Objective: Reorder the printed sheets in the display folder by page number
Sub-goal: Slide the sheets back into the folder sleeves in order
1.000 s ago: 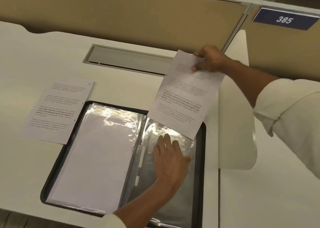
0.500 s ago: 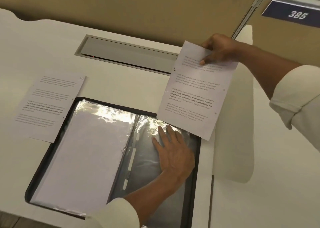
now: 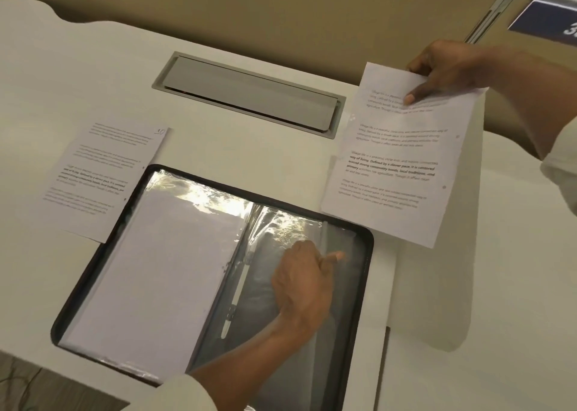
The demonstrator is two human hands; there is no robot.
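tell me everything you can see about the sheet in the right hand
The sheet is white printer paper with four blocks of small text, the third partly bold, and two small dots near its right edge. The right hand pinches its top edge, holding it tilted above the desk, right of the grey cable hatch. Its lower edge overlaps the top right corner of the display folder in view; contact there cannot be told.

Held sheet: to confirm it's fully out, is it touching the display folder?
Apart. Head view shows bare desk between the held sheet and the display folder.
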